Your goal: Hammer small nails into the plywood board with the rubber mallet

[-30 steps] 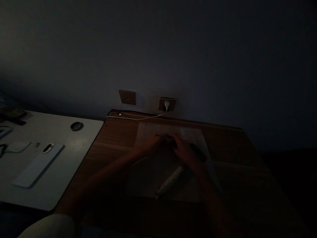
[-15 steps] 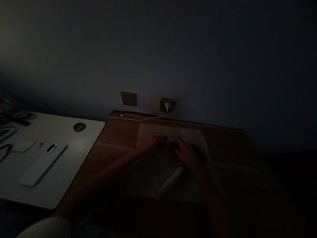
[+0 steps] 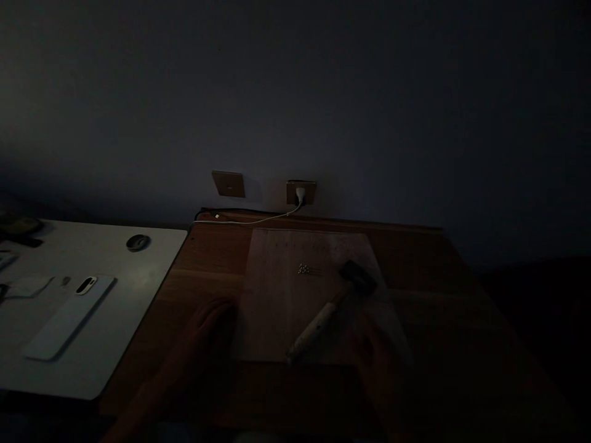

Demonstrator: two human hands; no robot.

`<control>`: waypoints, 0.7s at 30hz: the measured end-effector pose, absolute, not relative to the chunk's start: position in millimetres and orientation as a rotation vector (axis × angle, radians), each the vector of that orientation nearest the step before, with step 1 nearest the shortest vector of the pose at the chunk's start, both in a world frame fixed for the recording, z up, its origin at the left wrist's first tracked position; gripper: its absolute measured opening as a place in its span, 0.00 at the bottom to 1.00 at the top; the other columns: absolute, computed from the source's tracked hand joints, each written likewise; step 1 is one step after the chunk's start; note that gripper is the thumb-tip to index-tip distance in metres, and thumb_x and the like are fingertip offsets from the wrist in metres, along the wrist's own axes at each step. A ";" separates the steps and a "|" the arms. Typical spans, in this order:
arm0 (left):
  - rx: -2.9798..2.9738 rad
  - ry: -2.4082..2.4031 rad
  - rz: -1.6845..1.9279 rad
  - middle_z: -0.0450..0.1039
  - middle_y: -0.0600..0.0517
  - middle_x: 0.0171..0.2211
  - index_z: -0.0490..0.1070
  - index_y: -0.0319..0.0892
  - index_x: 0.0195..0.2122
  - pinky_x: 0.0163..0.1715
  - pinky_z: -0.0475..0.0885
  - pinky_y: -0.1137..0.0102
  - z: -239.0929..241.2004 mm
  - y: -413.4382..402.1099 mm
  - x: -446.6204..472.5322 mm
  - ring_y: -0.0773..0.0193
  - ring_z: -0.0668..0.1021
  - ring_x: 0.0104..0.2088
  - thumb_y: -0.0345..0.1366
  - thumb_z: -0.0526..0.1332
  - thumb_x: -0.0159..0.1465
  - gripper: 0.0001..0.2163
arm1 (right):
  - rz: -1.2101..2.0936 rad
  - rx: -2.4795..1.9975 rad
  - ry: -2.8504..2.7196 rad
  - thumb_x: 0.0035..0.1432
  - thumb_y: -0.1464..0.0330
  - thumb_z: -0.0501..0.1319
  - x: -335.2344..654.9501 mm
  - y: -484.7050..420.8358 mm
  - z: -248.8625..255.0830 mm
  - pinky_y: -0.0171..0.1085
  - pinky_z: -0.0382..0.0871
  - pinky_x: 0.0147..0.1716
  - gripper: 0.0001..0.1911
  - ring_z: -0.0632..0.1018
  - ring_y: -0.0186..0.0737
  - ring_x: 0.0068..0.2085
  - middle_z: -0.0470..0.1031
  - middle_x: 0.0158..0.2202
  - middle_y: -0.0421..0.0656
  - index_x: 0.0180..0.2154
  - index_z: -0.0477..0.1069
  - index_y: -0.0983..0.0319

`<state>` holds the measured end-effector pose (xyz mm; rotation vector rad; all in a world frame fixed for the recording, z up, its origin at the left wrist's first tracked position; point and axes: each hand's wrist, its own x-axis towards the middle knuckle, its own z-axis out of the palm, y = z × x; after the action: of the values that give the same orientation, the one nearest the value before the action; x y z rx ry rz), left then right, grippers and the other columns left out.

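Note:
A pale board [image 3: 268, 307] lies on the wooden table. On it rests a hammer [image 3: 314, 329] with a dark head at the upper right and a light, worn handle slanting toward the lower left. Beyond the handle lies a small bunch of what look like nails [image 3: 309, 270], their shiny heads to the left. Faint small marks run in a row near the board's far edge. My left hand [image 3: 212, 317] lies on the table by the board's left edge, fingers loosely extended, holding nothing visible. Below the hammer head, my right hand [image 3: 372, 344] is dark and blurred; its fingers are unclear.
To the left stands a white table [image 3: 152, 277] bearing a phone-shaped white item [image 3: 69, 320], a round dark ring [image 3: 138, 243] and other small things. A white plug [image 3: 300, 195] sits in the wall socket, its cable running along the wooden table's back edge.
Both hands have drawn back from the far part of the board, left hand to the left edge, right hand nearer to me. The nail-like bunch and whole hammer now show.

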<state>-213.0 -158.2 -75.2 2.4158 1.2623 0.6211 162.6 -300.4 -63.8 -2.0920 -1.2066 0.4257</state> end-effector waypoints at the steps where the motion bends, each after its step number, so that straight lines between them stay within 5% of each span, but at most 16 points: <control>1: 2.422 1.267 0.628 0.77 0.46 0.59 0.71 0.50 0.62 0.58 0.80 0.55 -75.5 -165.8 -210.9 0.52 0.81 0.58 0.39 0.55 0.74 0.17 | 0.498 -2.064 -1.260 0.69 0.46 0.56 155.8 -294.0 -59.7 0.54 0.74 0.56 0.28 0.81 0.55 0.55 0.80 0.57 0.50 0.62 0.73 0.52; 12: 2.571 1.164 0.554 0.66 0.41 0.69 0.70 0.52 0.66 0.60 0.78 0.52 -76.8 -179.5 -191.7 0.46 0.74 0.66 0.39 0.58 0.73 0.20 | 0.471 -1.987 -1.343 0.67 0.53 0.57 138.6 -212.3 -69.2 0.50 0.74 0.50 0.20 0.80 0.53 0.46 0.81 0.45 0.52 0.47 0.77 0.59; 21: 2.605 1.217 0.591 0.72 0.39 0.65 0.69 0.43 0.67 0.64 0.75 0.47 -88.5 -165.3 -188.2 0.45 0.73 0.66 0.39 0.57 0.74 0.21 | 0.015 -2.225 -1.117 0.65 0.40 0.51 208.2 -243.3 -71.0 0.59 0.67 0.59 0.40 0.75 0.63 0.58 0.74 0.58 0.62 0.58 0.75 0.66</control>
<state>-188.2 -165.3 -88.5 2.6045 1.2169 0.5906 208.2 -243.3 -71.0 -2.2255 -1.1165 0.0154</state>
